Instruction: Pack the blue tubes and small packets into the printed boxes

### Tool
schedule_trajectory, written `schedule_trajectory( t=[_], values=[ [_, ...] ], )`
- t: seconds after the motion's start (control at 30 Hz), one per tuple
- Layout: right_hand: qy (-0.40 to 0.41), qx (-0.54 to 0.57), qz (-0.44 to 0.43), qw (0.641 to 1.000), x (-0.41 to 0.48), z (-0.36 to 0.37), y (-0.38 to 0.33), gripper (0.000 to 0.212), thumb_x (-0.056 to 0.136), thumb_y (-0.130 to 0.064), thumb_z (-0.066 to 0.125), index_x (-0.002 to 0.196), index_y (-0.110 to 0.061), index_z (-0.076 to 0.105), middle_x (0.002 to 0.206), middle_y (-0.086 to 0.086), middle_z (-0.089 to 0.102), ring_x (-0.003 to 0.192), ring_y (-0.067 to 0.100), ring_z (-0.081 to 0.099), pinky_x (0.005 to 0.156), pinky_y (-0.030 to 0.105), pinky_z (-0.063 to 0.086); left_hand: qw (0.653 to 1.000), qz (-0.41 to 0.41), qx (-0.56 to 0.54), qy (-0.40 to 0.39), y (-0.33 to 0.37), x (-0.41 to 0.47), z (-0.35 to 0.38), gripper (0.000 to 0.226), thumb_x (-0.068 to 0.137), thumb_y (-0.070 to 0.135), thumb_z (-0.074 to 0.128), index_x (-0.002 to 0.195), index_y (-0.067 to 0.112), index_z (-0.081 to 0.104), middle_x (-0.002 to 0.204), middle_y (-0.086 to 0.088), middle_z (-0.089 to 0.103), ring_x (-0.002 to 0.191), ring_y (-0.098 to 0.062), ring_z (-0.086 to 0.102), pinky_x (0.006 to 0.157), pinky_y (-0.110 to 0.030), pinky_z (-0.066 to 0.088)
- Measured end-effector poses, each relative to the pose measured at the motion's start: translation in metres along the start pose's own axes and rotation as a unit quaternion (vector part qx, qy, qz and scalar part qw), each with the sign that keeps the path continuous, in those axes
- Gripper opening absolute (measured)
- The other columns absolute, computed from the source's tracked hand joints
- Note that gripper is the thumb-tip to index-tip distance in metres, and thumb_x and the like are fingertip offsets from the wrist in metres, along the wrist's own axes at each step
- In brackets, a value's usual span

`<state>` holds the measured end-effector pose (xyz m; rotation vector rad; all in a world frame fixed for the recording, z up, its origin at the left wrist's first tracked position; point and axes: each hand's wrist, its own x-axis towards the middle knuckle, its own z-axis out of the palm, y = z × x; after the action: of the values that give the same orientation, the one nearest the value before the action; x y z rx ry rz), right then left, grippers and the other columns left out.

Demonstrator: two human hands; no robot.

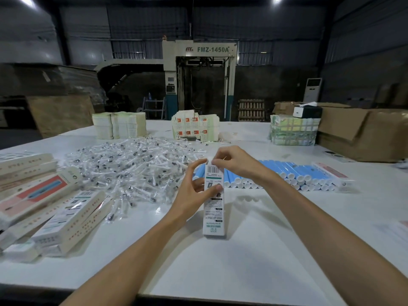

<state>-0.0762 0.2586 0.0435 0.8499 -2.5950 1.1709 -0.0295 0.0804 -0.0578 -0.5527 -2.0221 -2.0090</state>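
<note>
Closest in, the white tabletop [220, 272] carries one printed box [213, 215] standing on end between the two forearms. Its lower end rests on the surface and its barcode end is up. The left hand [191, 192] grips the upper half, fingers [196, 167] curled round one side and the thumb pressed on the printed face. The right hand [233, 162] pinches the top flap, its fingers drawn narrow on the small tab at the box's mouth. Whether a tube and a packet are already inside cannot be seen. From the grip, I judge the top end is being either tucked shut or opened, so this box is mid-step.

To the left and slightly farther off, a heap of closed boxes [57, 208] lies criss-crossed, which reads as the finished share. Behind them the small packets [132, 168] spread in a broad loose pile. Just beyond the hands, to the right, the blue tubes [291, 173] lie stacked side by side, white caps toward the camera. Both supplies look large beside the finished heap, so most of the packing appears left to do.

Along the far edge stand stacks of flat box blanks [195, 125], a strapped bundle [293, 131] and brown cartons [364, 133]. Beyond them a machine [199, 69] fills the dim hall.
</note>
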Motion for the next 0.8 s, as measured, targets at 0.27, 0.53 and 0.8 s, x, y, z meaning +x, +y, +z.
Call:
schedule_trajectory(
  t=[0.27, 0.53, 0.8],
  values=[
    [0.12, 0.102, -0.003, 0.987, -0.033, 0.017, 0.034, 0.033, 0.103, -0.032, 0.065, 0.135, -0.031, 0.059, 0.12, -0.008, 0.06, 0.103, -0.005, 0.059, 0.083, 0.017, 0.045, 0.998, -0.007, -0.044, 0.037, 0.006, -0.001, 0.002, 0.077, 0.084, 0.026, 0.091, 0.141, 0.053, 0.047, 0.114, -0.003, 0.082, 0.102, -0.02, 0.079, 0.075, -0.025, 0.063],
    [0.126, 0.251, -0.085, 0.956, -0.055, 0.04, 0.051, 0.035, 0.101, -0.023, 0.069, 0.132, -0.037, 0.063, 0.117, -0.006, 0.074, 0.111, 0.014, 0.07, 0.087, 0.022, 0.056, 1.0, 0.014, -0.013, 0.008, 0.011, 0.006, 0.014, 0.065, 0.086, 0.024, 0.091, 0.137, 0.049, 0.059, 0.123, 0.005, 0.078, 0.112, -0.015, 0.075, 0.081, -0.027, 0.063],
    [0.13, 0.343, -0.051, 0.929, -0.054, 0.027, 0.063, 0.019, 0.1, -0.017, 0.068, 0.118, -0.024, 0.07, 0.115, 0.002, 0.076, 0.111, 0.019, 0.071, 0.091, 0.025, 0.055, 0.999, -0.025, -0.007, -0.042, 0.024, 0.028, 0.016, 0.053, 0.086, 0.042, 0.088, 0.135, 0.04, 0.067, 0.118, -0.009, 0.08, 0.107, -0.032, 0.079, 0.085, -0.05, 0.067]
  ],
)
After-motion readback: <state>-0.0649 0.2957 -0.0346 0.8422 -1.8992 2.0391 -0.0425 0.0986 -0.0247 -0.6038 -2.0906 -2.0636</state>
